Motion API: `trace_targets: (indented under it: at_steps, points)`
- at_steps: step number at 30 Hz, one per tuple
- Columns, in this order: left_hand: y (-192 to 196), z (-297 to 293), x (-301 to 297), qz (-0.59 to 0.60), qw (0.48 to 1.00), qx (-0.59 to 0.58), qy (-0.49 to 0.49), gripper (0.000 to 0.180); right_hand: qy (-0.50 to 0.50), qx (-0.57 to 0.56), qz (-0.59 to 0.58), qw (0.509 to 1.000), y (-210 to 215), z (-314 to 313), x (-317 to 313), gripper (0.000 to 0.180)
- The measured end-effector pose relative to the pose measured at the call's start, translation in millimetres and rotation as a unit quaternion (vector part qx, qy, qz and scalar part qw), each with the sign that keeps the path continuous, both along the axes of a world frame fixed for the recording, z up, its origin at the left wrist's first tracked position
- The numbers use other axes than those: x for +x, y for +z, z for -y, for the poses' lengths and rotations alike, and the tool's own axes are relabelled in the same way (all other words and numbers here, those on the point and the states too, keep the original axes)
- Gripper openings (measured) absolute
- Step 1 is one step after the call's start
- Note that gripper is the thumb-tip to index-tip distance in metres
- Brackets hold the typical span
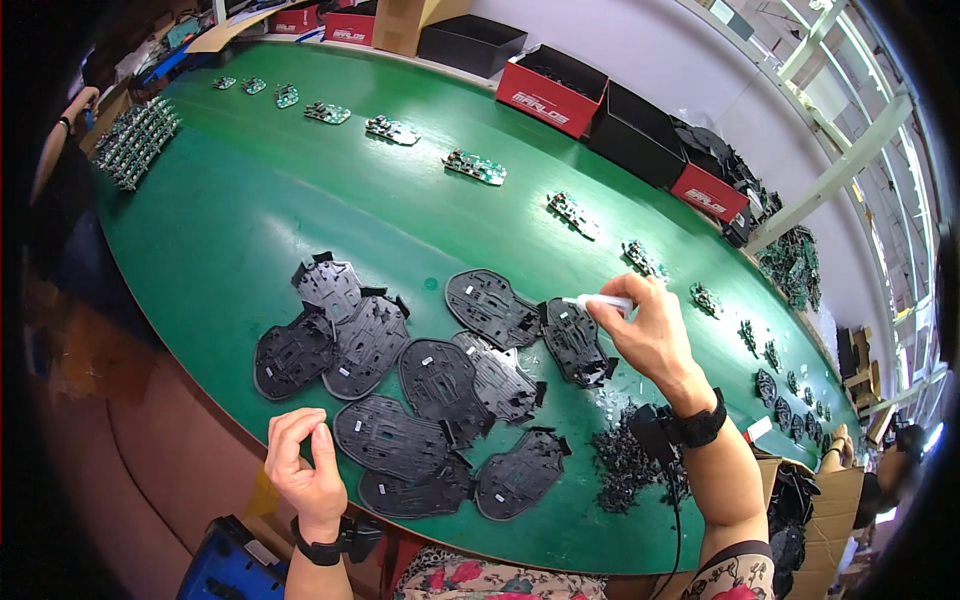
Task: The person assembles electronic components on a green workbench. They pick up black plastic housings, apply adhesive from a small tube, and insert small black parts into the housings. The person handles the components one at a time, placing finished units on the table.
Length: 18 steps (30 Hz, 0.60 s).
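My right hand (650, 335) is closed on a small white tube (606, 302) with a pointed tip. The tip is just over the upper end of a black moulded plastic shell (576, 343) on the green table. To the left of that lie several more such shells (487, 308), some overlapping, with their ribbed insides up and small pale rectangles on most of them. My left hand (303, 468) is raised at the table's near edge, beside a shell (392, 437). Its fingers are curled toward the thumb; anything between them is hidden.
A heap of small black parts (640, 455) lies below my right forearm. Circuit boards (475, 167) run in a curved row across the green table (300, 200). Stacked boards (137, 143) stand at far left, and red and black boxes (552, 95) line the back. Other people sit at both ends.
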<state>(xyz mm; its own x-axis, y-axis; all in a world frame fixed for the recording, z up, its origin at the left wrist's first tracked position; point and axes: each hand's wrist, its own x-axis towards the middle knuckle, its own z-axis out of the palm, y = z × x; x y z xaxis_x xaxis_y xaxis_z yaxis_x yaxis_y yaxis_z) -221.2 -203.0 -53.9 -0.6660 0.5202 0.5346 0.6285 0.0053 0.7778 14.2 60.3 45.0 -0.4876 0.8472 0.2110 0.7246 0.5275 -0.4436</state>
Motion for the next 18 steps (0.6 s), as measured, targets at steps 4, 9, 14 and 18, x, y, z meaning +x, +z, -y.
trace_targets:
  at_steps: [4,9,14,18]
  points:
    - [-1,0,-1,-0.005,1.000,-0.003,-0.003,0.007,-0.007,-0.023,0.022,0.999,-8,4,8,0.029]
    - [-1,-1,-1,-0.001,1.000,0.002,-0.004,0.007,-0.019,-0.013,0.030,0.999,-13,4,8,0.029]
    - [1,-3,1,0.006,1.000,0.010,-0.008,0.008,-0.030,-0.012,0.028,0.999,-3,5,6,0.028]
    - [3,-1,-2,0.003,1.000,0.012,0.002,0.008,0.003,0.003,-0.038,0.999,12,13,-11,0.026]
